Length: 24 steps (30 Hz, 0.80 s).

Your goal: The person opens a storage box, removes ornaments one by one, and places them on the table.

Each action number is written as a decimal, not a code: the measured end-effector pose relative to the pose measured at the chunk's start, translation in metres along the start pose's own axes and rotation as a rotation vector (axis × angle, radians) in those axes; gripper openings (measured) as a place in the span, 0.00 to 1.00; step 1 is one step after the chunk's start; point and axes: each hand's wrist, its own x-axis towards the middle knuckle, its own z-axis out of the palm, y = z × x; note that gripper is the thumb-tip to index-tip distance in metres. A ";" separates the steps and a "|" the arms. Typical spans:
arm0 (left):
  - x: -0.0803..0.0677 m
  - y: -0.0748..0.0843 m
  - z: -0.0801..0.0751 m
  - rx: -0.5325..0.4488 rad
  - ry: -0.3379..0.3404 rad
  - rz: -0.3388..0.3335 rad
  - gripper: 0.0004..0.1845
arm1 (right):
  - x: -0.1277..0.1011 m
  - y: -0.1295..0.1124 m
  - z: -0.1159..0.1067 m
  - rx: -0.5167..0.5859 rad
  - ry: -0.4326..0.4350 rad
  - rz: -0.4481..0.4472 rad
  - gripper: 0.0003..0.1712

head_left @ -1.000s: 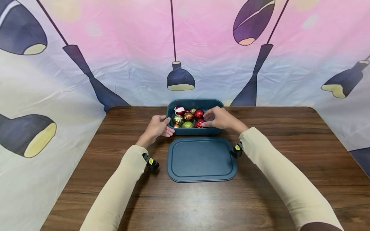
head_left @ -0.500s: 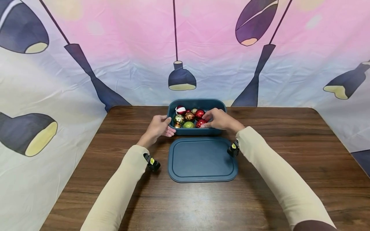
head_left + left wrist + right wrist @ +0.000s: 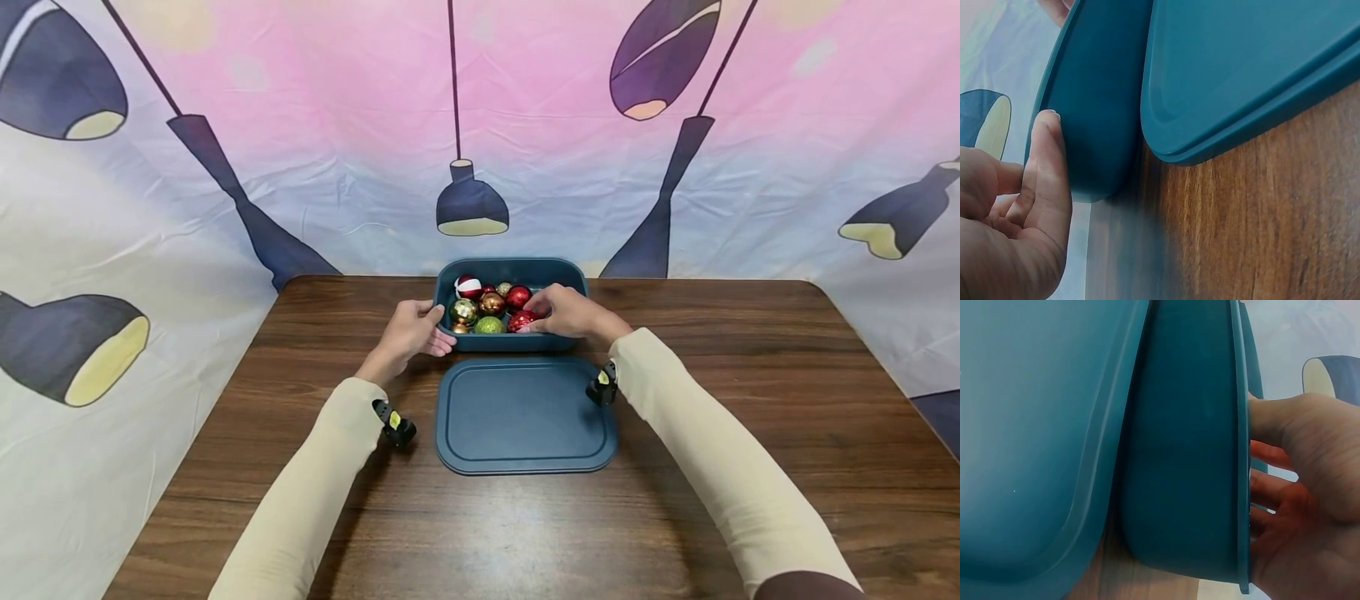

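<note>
A dark blue rectangular box (image 3: pixel 495 342) with rounded corners stands at the table's far edge, holding several Christmas baubles. My left hand (image 3: pixel 408 329) grips its left end, thumb at the rim and fingers along the outer wall (image 3: pixel 1094 125). Over the right part of the box, my right hand (image 3: pixel 576 312) reaches in with fingers curled round a red glitter bauble (image 3: pixel 519 320). The box wall hides those fingertips in the right wrist view. Beside that bauble lie a green one (image 3: pixel 490 325), a copper one (image 3: pixel 492 303) and another red one (image 3: pixel 517 296).
The matching flat lid (image 3: pixel 525 417) lies on the wooden table (image 3: pixel 510 533) just in front of the box. A cloth backdrop (image 3: pixel 360 200) printed with lamps hangs directly behind the table. A gold mirrored bauble (image 3: pixel 463 312) and a red-and-white one (image 3: pixel 468 287) fill the box's left side.
My right hand has shifted slightly left, its fingers settling around the red glitter bauble. The left hand keeps its place at the box's end. The head view has moved a little.
</note>
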 end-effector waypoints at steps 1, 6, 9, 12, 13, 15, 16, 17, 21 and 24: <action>0.000 -0.001 0.000 0.001 0.002 -0.001 0.29 | 0.000 0.000 0.000 -0.001 -0.003 -0.003 0.21; 0.000 0.000 0.001 0.002 0.013 -0.001 0.29 | -0.001 -0.001 0.000 -0.004 -0.003 -0.008 0.22; 0.000 0.000 0.001 0.001 0.021 -0.004 0.29 | -0.002 0.000 -0.002 -0.010 0.010 -0.019 0.22; 0.000 0.000 0.002 0.004 0.023 -0.004 0.29 | -0.003 0.002 -0.005 0.004 0.025 -0.023 0.24; 0.000 0.000 0.002 0.004 0.024 -0.005 0.29 | -0.004 0.002 -0.006 0.014 0.028 -0.021 0.25; 0.001 -0.001 0.002 0.009 0.021 -0.003 0.29 | -0.006 0.002 -0.009 0.037 0.034 -0.020 0.26; 0.001 -0.001 0.002 0.010 0.023 -0.002 0.29 | -0.007 0.002 -0.010 0.046 0.037 -0.022 0.27; 0.001 -0.001 0.002 0.010 0.024 -0.002 0.28 | -0.008 0.003 -0.012 0.057 0.039 -0.022 0.27; 0.001 -0.001 0.002 0.016 0.020 0.002 0.28 | -0.011 0.003 -0.020 0.064 0.056 -0.030 0.26; 0.001 -0.001 0.002 0.015 0.021 -0.001 0.28 | -0.013 0.003 -0.026 0.037 0.073 -0.034 0.25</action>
